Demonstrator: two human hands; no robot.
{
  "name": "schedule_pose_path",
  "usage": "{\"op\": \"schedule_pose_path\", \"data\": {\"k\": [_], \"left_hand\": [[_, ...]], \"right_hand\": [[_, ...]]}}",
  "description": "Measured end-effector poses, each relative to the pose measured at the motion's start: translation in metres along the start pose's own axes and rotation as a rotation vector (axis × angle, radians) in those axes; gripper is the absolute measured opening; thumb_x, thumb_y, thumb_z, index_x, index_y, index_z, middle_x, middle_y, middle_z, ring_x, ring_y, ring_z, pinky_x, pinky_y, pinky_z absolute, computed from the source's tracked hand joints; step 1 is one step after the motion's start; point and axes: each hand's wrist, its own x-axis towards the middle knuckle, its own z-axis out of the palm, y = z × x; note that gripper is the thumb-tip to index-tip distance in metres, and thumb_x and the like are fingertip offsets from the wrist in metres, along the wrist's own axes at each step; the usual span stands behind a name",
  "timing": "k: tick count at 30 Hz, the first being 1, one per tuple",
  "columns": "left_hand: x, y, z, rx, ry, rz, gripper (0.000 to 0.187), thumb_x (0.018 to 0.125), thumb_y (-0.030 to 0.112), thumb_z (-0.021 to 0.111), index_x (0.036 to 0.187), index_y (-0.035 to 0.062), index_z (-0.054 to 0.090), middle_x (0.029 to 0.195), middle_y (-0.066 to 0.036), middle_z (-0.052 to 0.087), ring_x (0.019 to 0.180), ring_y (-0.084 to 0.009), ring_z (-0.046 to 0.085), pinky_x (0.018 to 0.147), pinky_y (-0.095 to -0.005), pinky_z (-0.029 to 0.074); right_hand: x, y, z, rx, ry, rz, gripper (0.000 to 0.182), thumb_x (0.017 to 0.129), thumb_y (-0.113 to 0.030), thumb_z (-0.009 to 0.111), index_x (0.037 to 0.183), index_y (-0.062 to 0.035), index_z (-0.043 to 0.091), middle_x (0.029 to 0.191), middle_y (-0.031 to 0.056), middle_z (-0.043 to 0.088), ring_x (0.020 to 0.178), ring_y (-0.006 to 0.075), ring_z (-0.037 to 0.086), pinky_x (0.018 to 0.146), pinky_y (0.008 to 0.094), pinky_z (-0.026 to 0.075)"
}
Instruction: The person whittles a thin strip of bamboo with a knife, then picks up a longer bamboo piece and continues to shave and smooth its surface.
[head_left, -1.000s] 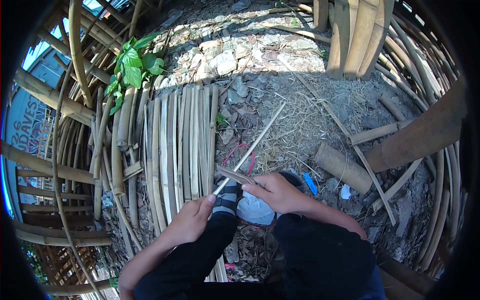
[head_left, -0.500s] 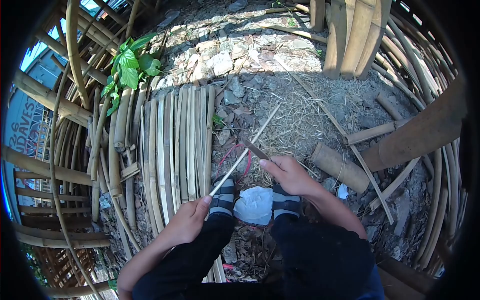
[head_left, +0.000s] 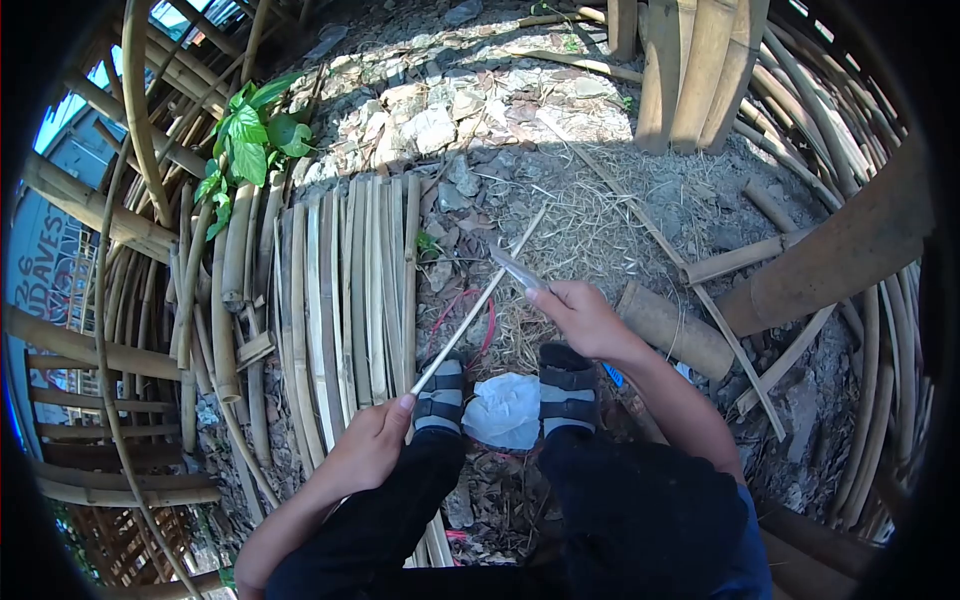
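My left hand (head_left: 375,445) is closed around the lower end of a thin bamboo strip (head_left: 470,316), which slants up and to the right away from me. In my right hand (head_left: 585,320) is a knife (head_left: 515,268), its blade lying across the upper part of the strip. The knife's handle is hidden inside my fist. Below the strip, a crumpled white plastic sheet (head_left: 503,411) lies between my sandalled feet. A loop of pink string (head_left: 488,330) rests on the ground just under the strip.
Many split bamboo strips (head_left: 345,290) lie side by side to my left. A short bamboo tube (head_left: 672,330) and a thick bamboo pole (head_left: 830,265) are on the right. Upright bamboo posts (head_left: 695,80) stand ahead, near thin shavings (head_left: 590,235). A leafy plant (head_left: 248,140) grows at the left.
The knife has shifted slightly up along the strip, and its blade has turned so it catches the light. My left hand keeps its hold; the whole view has moved a little.
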Motion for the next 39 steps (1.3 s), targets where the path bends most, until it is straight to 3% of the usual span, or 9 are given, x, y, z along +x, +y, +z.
{"op": "schedule_pose_path", "data": {"k": [3,6,12,16,23,25,31,35,39], "left_hand": [[-0.001,-0.004,0.001,0.017,-0.022,-0.02,0.06,0.109,0.041,0.026,0.069,0.002,0.046,0.057,-0.001,0.038,0.055,-0.0133,0.035,0.054,-0.0345,0.036],[0.001,-0.003,0.0,0.023,-0.042,-0.066,0.058,0.108,0.04,0.032,0.079,-0.0048,0.053,0.06,-0.014,0.047,0.059,-0.0235,0.046,0.062,-0.042,0.042],[0.0,-0.006,-0.001,-0.004,-0.055,-0.081,0.058,0.108,0.041,0.031,0.079,-0.0028,0.054,0.061,-0.011,0.049,0.06,-0.0225,0.047,0.063,-0.0403,0.043],[-0.001,-0.009,-0.001,0.0,-0.047,-0.086,0.058,0.108,0.042,0.03,0.079,-0.002,0.054,0.062,-0.01,0.05,0.061,-0.0225,0.048,0.065,-0.04,0.044],[-0.001,-0.005,-0.002,0.023,-0.056,-0.095,0.057,0.108,0.041,0.03,0.079,-0.0025,0.053,0.063,-0.012,0.05,0.062,-0.0241,0.05,0.066,-0.0407,0.044],[-0.004,-0.005,-0.003,0.029,-0.06,-0.088,0.057,0.108,0.041,0.031,0.079,-0.0027,0.053,0.063,-0.012,0.05,0.062,-0.0244,0.051,0.066,-0.0409,0.044],[-0.001,-0.002,0.0,0.037,0.0,-0.078,0.057,0.108,0.042,0.032,0.08,-0.003,0.054,0.062,-0.013,0.052,0.06,-0.0251,0.053,0.064,-0.0405,0.045],[0.0,0.01,0.002,0.071,0.088,-0.019,0.051,0.106,0.039,0.04,0.081,-0.0036,0.056,0.06,-0.014,0.054,0.057,-0.0275,0.057,0.06,-0.0413,0.045],[0.003,0.015,0.008,0.105,0.155,0.021,0.047,0.104,0.037,0.048,0.082,-0.004,0.056,0.06,-0.021,0.055,0.057,-0.037,0.059,0.058,-0.0453,0.045]], "right_hand": [[0.014,0.013,-0.025,0.098,-0.006,0.085,0.047,0.101,-0.038,0.057,0.07,-0.0032,0.054,0.059,-0.0035,0.046,0.054,0.006,0.039,0.049,0.028,0.032],[0.008,0.017,-0.011,0.154,-0.045,0.013,0.047,0.101,-0.038,0.057,0.069,-0.0039,0.053,0.059,-0.0032,0.046,0.054,0.0066,0.038,0.049,0.0285,0.033],[-0.022,-0.012,0.015,0.049,-0.226,-0.087,0.048,0.102,-0.038,0.055,0.069,-0.0034,0.053,0.058,-0.003,0.044,0.055,0.0069,0.039,0.05,0.0298,0.035],[0.012,0.021,-0.016,0.13,0.004,0.054,0.051,0.1,-0.043,0.054,0.08,0.0029,0.064,0.057,0.006,0.048,0.057,0.014,0.045,0.056,0.0362,0.04],[0.029,0.031,-0.036,0.001,0.127,0.037,0.05,0.1,-0.039,0.057,0.068,-0.0012,0.06,0.053,-0.0011,0.044,0.053,0.011,0.041,0.05,0.0341,0.034],[0.033,0.032,-0.054,0.203,0.233,0.153,0.05,0.1,-0.04,0.056,0.065,-0.0043,0.056,0.056,-0.0029,0.046,0.053,0.0092,0.039,0.049,0.0327,0.032],[-0.003,0.011,-0.035,0.325,0.069,0.024,0.048,0.101,-0.041,0.055,0.069,-0.0045,0.056,0.061,-0.002,0.047,0.055,0.0086,0.041,0.051,0.032,0.034],[-0.036,-0.032,0.012,-0.082,-0.274,-0.107,0.052,0.1,-0.047,0.051,0.08,-0.0006,0.06,0.058,0.0124,0.051,0.054,0.0253,0.053,0.057,0.0408,0.042],[-0.05,-0.033,0.061,-0.155,-0.329,-0.298,0.054,0.1,-0.05,0.05,0.081,-0.001,0.063,0.06,0.0168,0.053,0.057,0.0313,0.055,0.059,0.0431,0.043]]}}
